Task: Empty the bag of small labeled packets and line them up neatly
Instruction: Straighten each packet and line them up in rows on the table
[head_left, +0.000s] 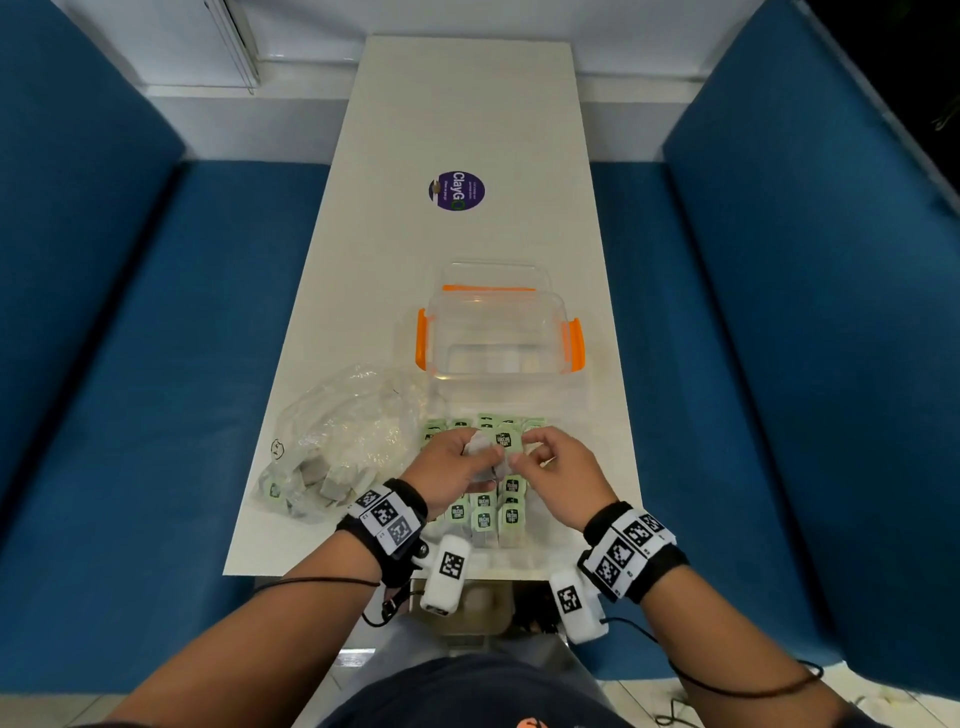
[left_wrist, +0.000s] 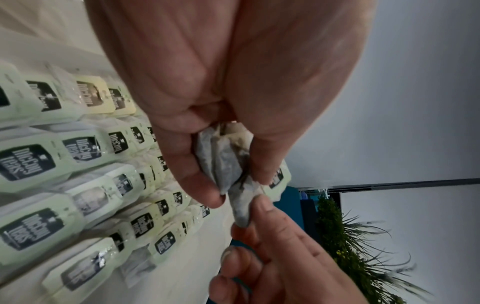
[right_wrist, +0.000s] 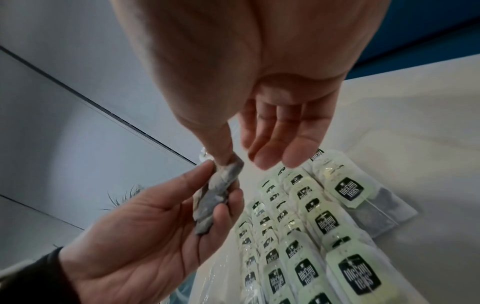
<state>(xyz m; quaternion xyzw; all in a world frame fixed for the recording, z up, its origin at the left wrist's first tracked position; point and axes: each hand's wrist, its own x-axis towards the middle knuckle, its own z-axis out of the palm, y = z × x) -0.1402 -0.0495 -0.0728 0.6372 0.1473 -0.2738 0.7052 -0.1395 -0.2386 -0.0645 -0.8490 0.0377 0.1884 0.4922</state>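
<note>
Several pale green packets (head_left: 492, 512) with dark labels lie in rows on the white table (head_left: 467, 130), near its front edge. They also show as rows of packets (left_wrist: 85, 148) under the left hand and rows of packets (right_wrist: 324, 222) under the right. Above them my left hand (head_left: 483, 457) grips a crumpled grey tea packet (left_wrist: 226, 164) in curled fingers. My right hand (head_left: 524, 454) pinches that packet's (right_wrist: 215, 197) free end with the thumb, its other fingers (right_wrist: 272, 144) hanging loose. The packet's green tag (head_left: 506, 441) sticks up between both hands. The clear plastic bag (head_left: 337, 436) lies to the left with several packets inside.
A clear plastic box (head_left: 498, 332) with orange latches stands open just beyond the rows. A round purple sticker (head_left: 457, 190) sits further up the table. Blue bench seats (head_left: 130, 364) flank the table on both sides.
</note>
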